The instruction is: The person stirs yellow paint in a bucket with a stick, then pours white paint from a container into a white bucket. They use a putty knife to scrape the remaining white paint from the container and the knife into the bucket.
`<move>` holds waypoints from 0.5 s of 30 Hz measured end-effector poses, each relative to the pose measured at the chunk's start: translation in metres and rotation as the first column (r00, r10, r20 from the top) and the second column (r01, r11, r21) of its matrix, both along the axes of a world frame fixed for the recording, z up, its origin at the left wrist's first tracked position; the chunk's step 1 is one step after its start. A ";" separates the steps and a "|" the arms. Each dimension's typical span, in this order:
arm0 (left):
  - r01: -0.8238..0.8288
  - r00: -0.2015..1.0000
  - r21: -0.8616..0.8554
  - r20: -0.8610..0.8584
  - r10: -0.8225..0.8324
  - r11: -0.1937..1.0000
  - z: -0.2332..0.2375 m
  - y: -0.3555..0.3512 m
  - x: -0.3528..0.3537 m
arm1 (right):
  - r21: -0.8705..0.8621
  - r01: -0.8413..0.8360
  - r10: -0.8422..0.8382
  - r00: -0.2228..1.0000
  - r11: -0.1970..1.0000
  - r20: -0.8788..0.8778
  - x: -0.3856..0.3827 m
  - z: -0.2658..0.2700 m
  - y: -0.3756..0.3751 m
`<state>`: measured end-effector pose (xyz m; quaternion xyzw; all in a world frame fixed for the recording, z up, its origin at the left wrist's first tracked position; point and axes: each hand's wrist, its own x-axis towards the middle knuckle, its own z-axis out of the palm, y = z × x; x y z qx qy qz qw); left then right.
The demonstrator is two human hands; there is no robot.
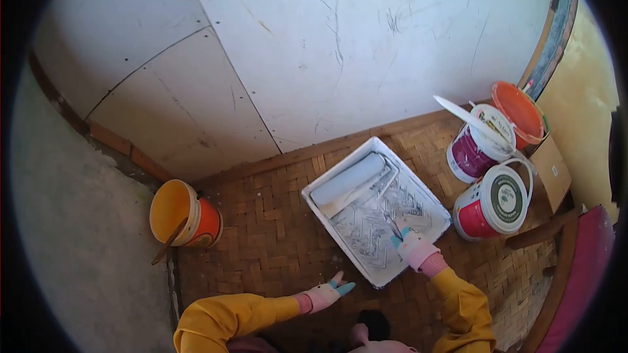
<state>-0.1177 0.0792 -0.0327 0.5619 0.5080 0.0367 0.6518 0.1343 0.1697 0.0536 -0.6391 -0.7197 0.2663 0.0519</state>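
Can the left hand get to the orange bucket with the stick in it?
Probably yes: the left hand lies flat on the woven mat, and only bare mat lies between it and the orange bucket.

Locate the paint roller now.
Head view, centre: the paint roller lies in the far end of the white tray, near the wall, its handle held by the right hand; a lidded paint bucket stands right of the tray.

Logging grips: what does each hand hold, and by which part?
The right hand grips the white paint roller by its handle end, over the white plastic tray. The left hand holds nothing, resting on the woven mat.
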 end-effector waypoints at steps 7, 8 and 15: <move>-0.173 0.983 -0.136 0.031 0.179 0.975 0.046 0.039 0.018 | -0.010 0.027 -0.028 0.998 1.000 -0.055 -0.008 -0.001 -0.010; -0.210 0.974 -0.069 0.070 0.215 0.975 0.036 0.044 0.018 | 0.056 0.033 -0.028 0.996 0.998 -0.088 -0.008 -0.004 -0.011; -0.394 0.917 0.049 -0.045 0.397 0.918 0.045 0.054 0.027 | 0.061 0.055 -0.048 0.993 0.997 -0.108 -0.006 0.020 -0.044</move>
